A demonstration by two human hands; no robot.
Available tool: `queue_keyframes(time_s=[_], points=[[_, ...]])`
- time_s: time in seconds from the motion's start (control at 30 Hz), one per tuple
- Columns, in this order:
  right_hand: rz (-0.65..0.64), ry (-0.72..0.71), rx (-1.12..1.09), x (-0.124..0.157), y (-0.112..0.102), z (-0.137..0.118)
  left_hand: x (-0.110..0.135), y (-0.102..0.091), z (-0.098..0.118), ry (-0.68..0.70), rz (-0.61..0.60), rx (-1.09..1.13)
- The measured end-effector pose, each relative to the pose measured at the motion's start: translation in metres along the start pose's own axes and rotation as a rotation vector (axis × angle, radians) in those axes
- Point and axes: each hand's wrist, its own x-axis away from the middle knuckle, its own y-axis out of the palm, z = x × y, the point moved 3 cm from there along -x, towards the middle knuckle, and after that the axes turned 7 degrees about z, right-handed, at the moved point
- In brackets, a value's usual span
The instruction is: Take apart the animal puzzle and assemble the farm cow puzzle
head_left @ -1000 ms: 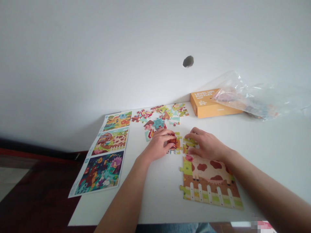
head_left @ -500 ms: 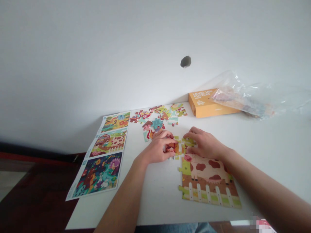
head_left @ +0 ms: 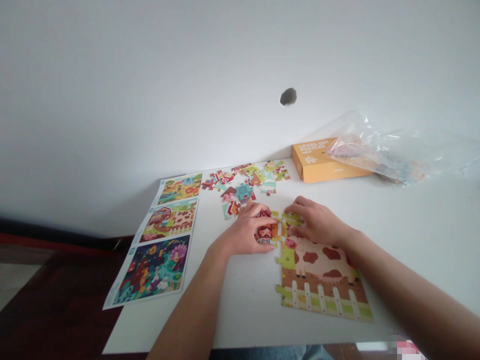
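Left hand (head_left: 243, 231) curled, gripping red jigsaw piece (head_left: 265, 233); right hand (head_left: 317, 222) pinching green jigsaw piece (head_left: 291, 218), both just above assembled cow section (head_left: 318, 272).

left hand (head_left: 243, 231) curled palm-down, right hand (head_left: 318, 223) palm-down, close together

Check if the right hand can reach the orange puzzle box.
Probably yes: the right hand sits in front of the orange puzzle box, nothing between them; the plastic bag covers only its right end.
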Motion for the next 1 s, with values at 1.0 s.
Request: queue_keyframes(time_s=[1.0], points=[[0.03, -0.044, -0.028, 0.002, 0.0, -0.004, 0.001, 0.004, -0.012, -0.115, 0.125, -0.083]])
